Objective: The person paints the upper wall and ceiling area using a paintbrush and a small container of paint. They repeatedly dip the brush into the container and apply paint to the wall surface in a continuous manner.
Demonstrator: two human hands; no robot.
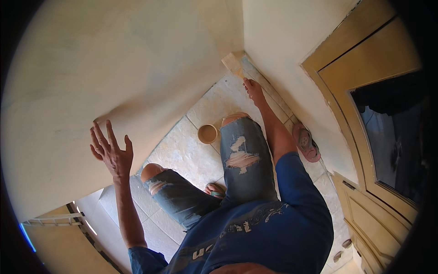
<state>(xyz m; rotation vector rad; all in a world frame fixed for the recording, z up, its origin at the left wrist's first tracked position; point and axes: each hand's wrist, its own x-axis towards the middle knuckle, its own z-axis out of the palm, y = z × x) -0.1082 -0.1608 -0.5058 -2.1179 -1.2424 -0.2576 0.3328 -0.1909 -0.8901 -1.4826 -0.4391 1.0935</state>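
My right hand [252, 89] grips the handle of a wide flat paintbrush [233, 63]. The brush's pale bristles are at the lower part of the painted wall [164, 44], close to the corner; whether they touch it I cannot tell. On the left, my left hand [114, 149] is spread with fingers apart, against or very near the same wall, and holds nothing. Between my knees and the wall, a round tub [207, 134] with beige paint in it rests on the tiled floor.
A pink flip-flop [306, 142] lies by the right-hand wall [284, 37]. Beyond it are a yellow-brown wooden door frame [328, 80] with a dark glass pane [393, 137] and a panelled door [373, 222]. A pale ladder-like frame [54, 219] appears at lower left.
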